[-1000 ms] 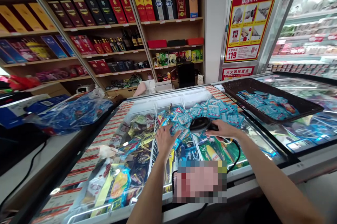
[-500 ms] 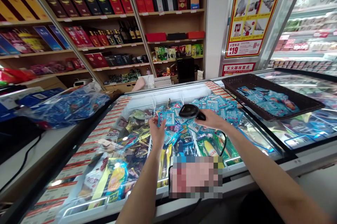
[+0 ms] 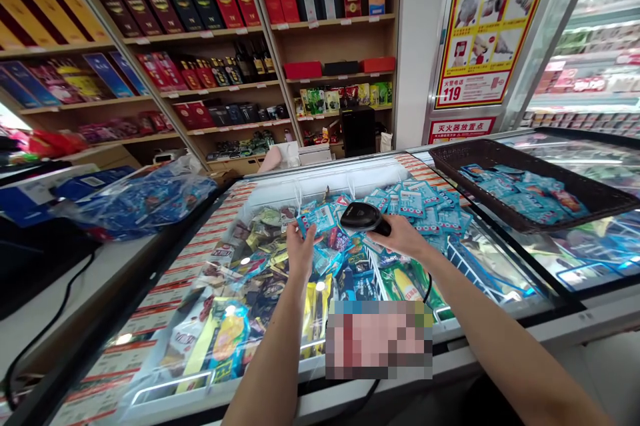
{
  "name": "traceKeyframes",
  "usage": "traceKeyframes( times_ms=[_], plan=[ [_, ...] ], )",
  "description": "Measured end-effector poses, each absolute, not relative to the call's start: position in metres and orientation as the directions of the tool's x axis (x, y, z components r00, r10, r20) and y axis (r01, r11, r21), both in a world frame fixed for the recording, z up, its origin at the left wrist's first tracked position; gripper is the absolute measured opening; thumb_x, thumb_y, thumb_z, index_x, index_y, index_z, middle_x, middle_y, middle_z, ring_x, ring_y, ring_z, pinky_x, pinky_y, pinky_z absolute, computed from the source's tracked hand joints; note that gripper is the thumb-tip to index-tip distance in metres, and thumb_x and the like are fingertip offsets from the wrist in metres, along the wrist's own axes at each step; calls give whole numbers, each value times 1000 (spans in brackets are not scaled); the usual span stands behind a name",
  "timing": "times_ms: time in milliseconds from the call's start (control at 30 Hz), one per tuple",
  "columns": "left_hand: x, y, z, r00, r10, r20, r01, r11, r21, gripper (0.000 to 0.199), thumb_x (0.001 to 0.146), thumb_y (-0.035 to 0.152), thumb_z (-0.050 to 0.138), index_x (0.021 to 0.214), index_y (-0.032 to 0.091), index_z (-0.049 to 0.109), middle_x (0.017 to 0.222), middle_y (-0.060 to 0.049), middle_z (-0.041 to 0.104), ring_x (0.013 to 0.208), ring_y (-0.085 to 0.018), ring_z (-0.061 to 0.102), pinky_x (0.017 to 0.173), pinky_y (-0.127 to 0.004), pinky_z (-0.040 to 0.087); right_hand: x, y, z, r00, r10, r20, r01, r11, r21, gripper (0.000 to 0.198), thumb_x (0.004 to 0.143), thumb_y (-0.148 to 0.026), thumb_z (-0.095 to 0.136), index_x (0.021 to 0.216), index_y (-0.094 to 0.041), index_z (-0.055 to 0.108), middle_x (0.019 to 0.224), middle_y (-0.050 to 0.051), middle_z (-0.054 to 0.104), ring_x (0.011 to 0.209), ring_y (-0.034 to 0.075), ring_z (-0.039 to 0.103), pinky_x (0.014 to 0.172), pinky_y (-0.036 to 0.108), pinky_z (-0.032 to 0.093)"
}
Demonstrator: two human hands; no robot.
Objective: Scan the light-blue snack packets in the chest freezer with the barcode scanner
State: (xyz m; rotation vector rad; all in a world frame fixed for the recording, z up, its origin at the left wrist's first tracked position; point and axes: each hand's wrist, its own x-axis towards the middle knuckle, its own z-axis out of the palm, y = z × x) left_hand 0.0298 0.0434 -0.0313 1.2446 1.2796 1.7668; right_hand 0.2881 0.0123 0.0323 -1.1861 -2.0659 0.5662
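Note:
My left hand (image 3: 301, 246) pinches a small light-blue packet (image 3: 320, 218) by its left end, over the glass top of a chest freezer (image 3: 330, 169). Closed around the handle of a black handheld barcode scanner (image 3: 361, 216) is my right hand (image 3: 400, 236); the scanner's head points left, close beside the packet. A black cable (image 3: 429, 289) hangs below my right hand. Beyond the scanner lies a pile of similar blue packets (image 3: 433, 209). Beneath the glass are wrapped ice creams (image 3: 227, 333) and white wire dividers (image 3: 375, 273).
A dark brown basket (image 3: 450, 159) with more blue packets stands on the freezer at right. Clear plastic bags of blue goods (image 3: 145, 203) lie at left. A blurred-out patch (image 3: 380, 339) covers something at the front edge. Shelves of boxed goods (image 3: 210, 33) line the back.
The packet in my left hand has tilted, its right end now higher. The scanner stays beside it in my right hand. The view has shifted slightly.

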Motion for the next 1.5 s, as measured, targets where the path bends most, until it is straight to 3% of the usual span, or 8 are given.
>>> traceKeyframes(
  times_ms=[333,1367,1500],
  plan=[
    [32,40,-27,-339,893,296,74,-288,955,40,70,41,64,97,21,42,87,-2,54,78,-13,57,63,-34,57,283,9,31,-402,853,333,572,518,-635,31,77,-43,55,94,-19,64,79,2,66,67,15,57,57,23,35],
    [34,45,-34,-352,885,305,122,-280,952,40,70,41,64,98,19,44,87,-3,55,77,-14,57,58,-29,57,279,9,30,-373,857,357,610,516,-601,32,77,-45,55,94,-19,62,76,3,66,68,17,59,58,24,37],
    [33,46,-32,-424,845,326,153,-288,945,42,72,41,61,103,19,44,89,-4,57,77,-14,60,61,-31,57,284,12,30,-314,880,355,601,474,-644,32,77,-48,56,89,-19,61,75,4,66,66,17,61,56,25,40]
  ],
)
